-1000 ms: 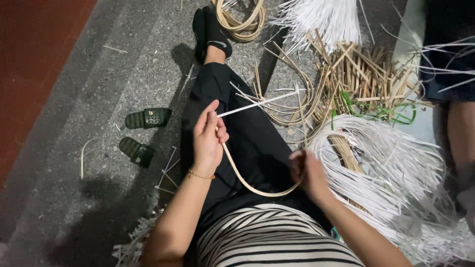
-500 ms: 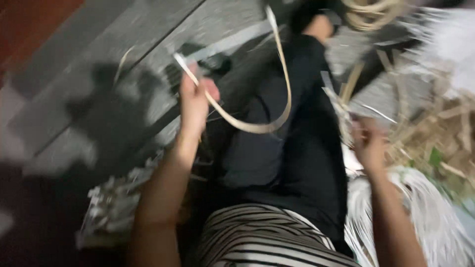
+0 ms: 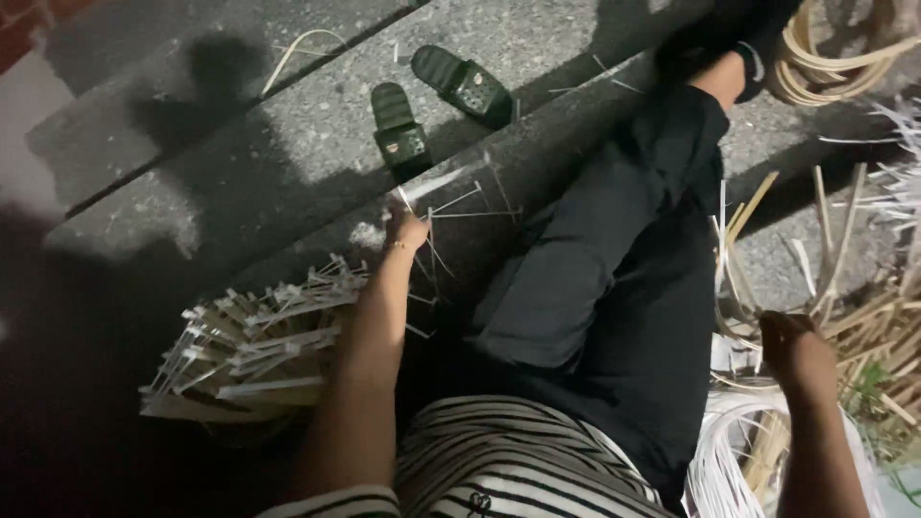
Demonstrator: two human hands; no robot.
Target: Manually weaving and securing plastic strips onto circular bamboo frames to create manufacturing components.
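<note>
**Ana:** Pale flat weaving strips [image 3: 451, 197], thin and stiff, lie scattered on the grey stone step right at the left hand [image 3: 408, 230]. They are what that hand is reaching for.

**Ben:** Is it holding one?

**Ana:** The fingers are bunched over the near ends of the strips, touching them, but the hand is small and dim in the view, so I cannot tell whether it pinches a strip or only rests on them.

**Ben:** And the right hand [image 3: 796, 350]?

**Ana:** Curled loosely, knuckles up, over the tangle of tan cane lengths [image 3: 883, 355] and white coiled strips [image 3: 739, 441] beside the black-trousered leg [image 3: 614, 278]. Whether it grips anything is hidden under the hand.

**Ben:** How would you pick a strip well?

**Ana:** I would judge it best to pinch one strip near its end, lift it along its length so it doesn't snag the crossed ones, and keep it flat so it doesn't kink.

**Ben:** What else is close?

**Ana:** A half-woven basket piece with pale strip ends bristling outward [image 3: 254, 350] sits just beside the left forearm, and a pair of dark green sandals [image 3: 436, 101] lies further out on the step. The strips look dry, straight and narrow, some crossing each other.
</note>
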